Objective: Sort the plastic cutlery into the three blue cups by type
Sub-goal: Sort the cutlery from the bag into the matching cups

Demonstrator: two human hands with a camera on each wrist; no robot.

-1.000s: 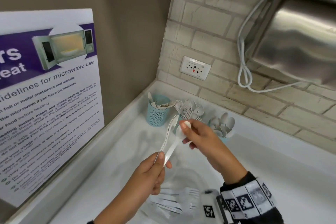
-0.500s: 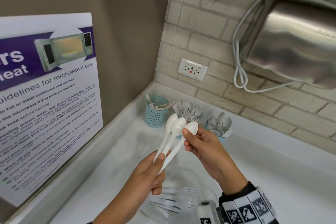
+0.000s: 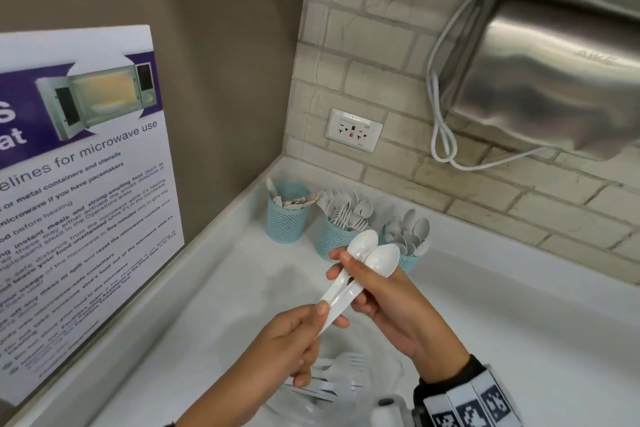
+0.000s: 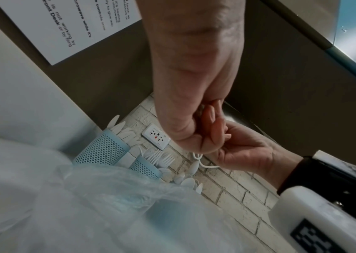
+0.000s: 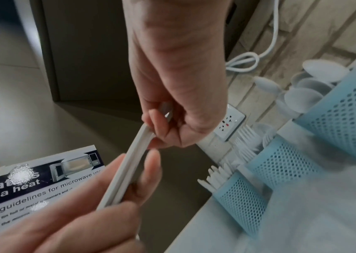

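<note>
Both hands hold a bundle of white plastic spoons (image 3: 367, 256) above the counter. My left hand (image 3: 298, 329) pinches the handle ends (image 5: 118, 179). My right hand (image 3: 377, 291) grips the handles just below the bowls (image 5: 166, 109). Three blue mesh cups stand in a row at the back: the left cup (image 3: 285, 218) holds knives, the middle cup (image 3: 334, 236) holds forks and some spoons, the right cup (image 3: 407, 253) holds spoons and sits partly behind the held bowls.
A clear plastic bag (image 3: 332, 388) with white forks lies on the white counter (image 3: 519, 340) under my hands. A microwave poster (image 3: 79, 184) leans on the left wall. An outlet (image 3: 353, 130), a white cord (image 3: 443, 135) and a steel dispenser (image 3: 554, 80) hang on the brick wall.
The spoons were fanned apart; now they are gathered together. My right hand slid from the bowl tip down onto the handles, and the bundle tilted toward the right cup.
</note>
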